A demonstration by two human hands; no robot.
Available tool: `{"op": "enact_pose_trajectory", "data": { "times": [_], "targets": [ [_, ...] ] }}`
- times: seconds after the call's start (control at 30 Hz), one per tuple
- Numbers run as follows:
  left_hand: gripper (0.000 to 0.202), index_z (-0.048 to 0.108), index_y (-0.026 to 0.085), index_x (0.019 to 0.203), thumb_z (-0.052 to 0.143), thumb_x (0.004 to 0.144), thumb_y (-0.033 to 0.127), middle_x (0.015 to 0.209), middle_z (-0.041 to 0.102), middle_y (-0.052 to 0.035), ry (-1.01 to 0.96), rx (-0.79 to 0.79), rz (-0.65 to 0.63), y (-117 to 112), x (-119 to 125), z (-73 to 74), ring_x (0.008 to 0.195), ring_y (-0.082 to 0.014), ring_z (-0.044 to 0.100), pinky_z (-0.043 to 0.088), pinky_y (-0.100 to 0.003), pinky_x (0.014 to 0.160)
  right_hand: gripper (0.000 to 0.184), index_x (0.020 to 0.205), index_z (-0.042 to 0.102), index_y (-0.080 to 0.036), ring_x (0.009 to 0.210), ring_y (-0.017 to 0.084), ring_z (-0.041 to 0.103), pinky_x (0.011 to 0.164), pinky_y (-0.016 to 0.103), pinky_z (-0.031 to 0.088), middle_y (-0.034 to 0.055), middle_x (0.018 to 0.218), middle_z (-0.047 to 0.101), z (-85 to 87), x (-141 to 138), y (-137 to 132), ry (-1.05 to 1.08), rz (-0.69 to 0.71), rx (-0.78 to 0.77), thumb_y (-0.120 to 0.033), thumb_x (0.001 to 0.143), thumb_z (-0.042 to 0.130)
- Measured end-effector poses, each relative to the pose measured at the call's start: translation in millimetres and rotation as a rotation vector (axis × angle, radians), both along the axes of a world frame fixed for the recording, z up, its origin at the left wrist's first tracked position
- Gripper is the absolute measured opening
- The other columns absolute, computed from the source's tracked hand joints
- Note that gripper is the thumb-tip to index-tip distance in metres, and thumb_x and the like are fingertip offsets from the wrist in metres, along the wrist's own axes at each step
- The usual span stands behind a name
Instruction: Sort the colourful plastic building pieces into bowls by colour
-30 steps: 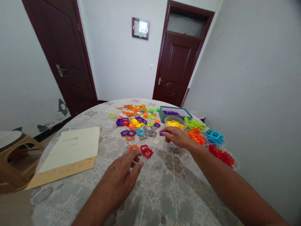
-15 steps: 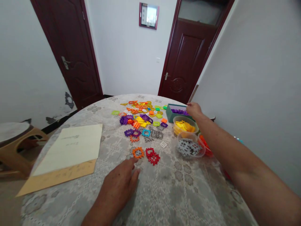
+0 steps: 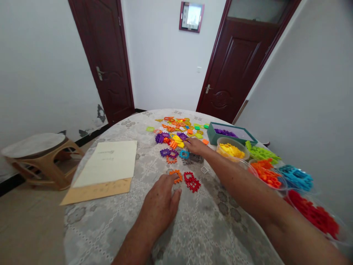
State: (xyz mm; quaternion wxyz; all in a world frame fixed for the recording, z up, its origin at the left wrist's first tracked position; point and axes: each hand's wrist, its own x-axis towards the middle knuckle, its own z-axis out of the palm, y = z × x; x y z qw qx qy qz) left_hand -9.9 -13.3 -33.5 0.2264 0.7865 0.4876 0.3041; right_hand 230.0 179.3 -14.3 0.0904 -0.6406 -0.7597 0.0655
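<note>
R hand (image 3: 195,146) has come back from the green box (image 3: 217,129), where it was half a sec ago, and now sits at the near edge of the loose pile (image 3: 176,134), fingers curled down onto purple/yellow pieces; can't tell if anything is pinched yet. L hand (image 3: 161,202) hasn't moved: flat on the table (image 3: 193,228), fingers relaxed and holding nothing, tips touching the orange piece (image 3: 176,175) w/ the red piece (image 3: 192,181) just beside. So prob. one purple piece is dropped off and the next pick is starting; yellow bowl (image 3: 231,149) and other sorted tubs sit to the right, paper (image 3: 109,162) to the left.
</note>
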Motion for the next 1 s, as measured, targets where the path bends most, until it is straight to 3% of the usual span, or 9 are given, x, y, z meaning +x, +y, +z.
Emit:
{"op": "enact_pose_trajectory", "data": {
  "times": [0.13,0.37,0.53,0.67,0.73,0.83,1.0],
  "targets": [
    [0.037,0.063,0.025,0.133,0.052,0.098,0.03,0.132,0.069,-0.0111,0.016,0.021,-0.006,7.9,-7.2,11.2,0.127,-0.0267,0.064,0.051,-0.044,0.111,0.044,0.132,0.072,-0.017,0.118,0.029,0.069,0.102,0.032,0.048,0.0138,0.128,0.076,0.0,-10.8,11.5,0.004,0.02,-0.071,-0.044,0.104,0.052],
    [0.033,0.064,0.027,0.129,0.054,0.097,0.032,0.128,0.071,-0.0096,0.024,0.03,0.044,18.5,-17.4,3.2,0.12,-0.0269,0.068,0.053,-0.043,0.108,0.042,0.131,0.072,-0.016,0.123,0.026,0.067,0.102,0.029,0.048,0.0129,0.134,0.073,1.1,26.5,-14.1,-0.003,0.027,-0.1,-0.037,0.108,0.044],
    [0.035,0.063,0.025,0.129,0.056,0.095,0.03,0.128,0.069,-0.0113,0.122,0.059,0.047,32.7,-16.6,14.3,0.122,-0.0282,0.066,0.051,-0.042,0.108,0.038,0.123,0.076,-0.016,0.118,0.026,0.068,0.098,0.029,0.049,0.0132,0.129,0.075,13.4,40.4,-7.2,-0.005,0.022,-0.118,-0.033,0.107,0.046],
    [0.042,0.058,0.022,0.138,0.057,0.096,0.029,0.139,0.062,-0.0154,0.245,0.103,0.068,74.7,-9.9,26.1,0.132,-0.0309,0.06,0.047,-0.043,0.112,0.033,0.114,0.08,-0.016,0.112,0.027,0.071,0.095,0.029,0.051,0.0124,0.121,0.078,20.1,33.8,21.2,-0.009,0.005,-0.149,-0.034,0.104,0.054],
    [0.049,0.055,0.02,0.143,0.059,0.096,0.031,0.148,0.056,-0.0182,0.309,0.115,0.159,104.7,-3.7,27.1,0.136,-0.0338,0.056,0.045,-0.045,0.113,0.034,0.116,0.079,-0.015,0.114,0.027,0.07,0.096,0.029,0.05,0.0131,0.124,0.077,17.7,25.7,35.6,-0.012,-0.017,-0.143,-0.035,0.104,0.054],
    [0.062,0.046,0.018,0.153,0.061,0.095,0.037,0.157,0.046,-0.0229,0.412,0.079,0.294,149.2,6.8,22.0,0.138,-0.0391,0.053,0.044,-0.05,0.113,0.04,0.125,0.075,-0.015,0.122,0.029,0.067,0.101,0.031,0.049,0.0162,0.133,0.073,5.4,8.9,52.0,-0.013,-0.084,-0.093,-0.038,0.105,0.05],
    [0.066,0.044,0.023,0.155,0.061,0.093,0.039,0.161,0.041,-0.0228,0.494,0.031,0.348,198.1,22.0,4.8,0.133,-0.0436,0.055,0.049,-0.055,0.103,0.056,0.152,0.054,-0.017,0.136,0.034,0.057,0.111,0.048,0.045,0.0212,0.152,0.056,-22.7,-19.7,68.0,-0.002,-0.229,0.045,-0.048,0.107,0.04]
  ]
}}
